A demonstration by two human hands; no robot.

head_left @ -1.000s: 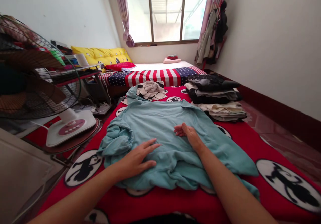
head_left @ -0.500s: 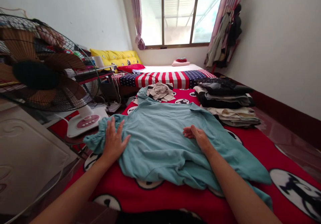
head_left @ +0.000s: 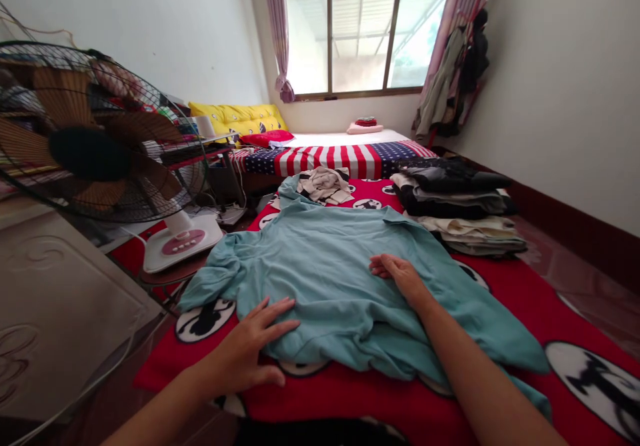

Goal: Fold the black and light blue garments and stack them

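The teal shirt (head_left: 320, 256) is lying spread, unfolded, on the red blanket (head_left: 530, 299); folded clothes (head_left: 450, 179) are sitting far right. The left hand (head_left: 245, 346) is staying wide, the right hand (head_left: 403, 279) is curling (whether gripping cloth, I cannot tell).

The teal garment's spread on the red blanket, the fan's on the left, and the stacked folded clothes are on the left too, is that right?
Not quite: the head view shows the stacked folded clothes on the right. The teal garment is spread on the red blanket and the fan is on the left, as you said.
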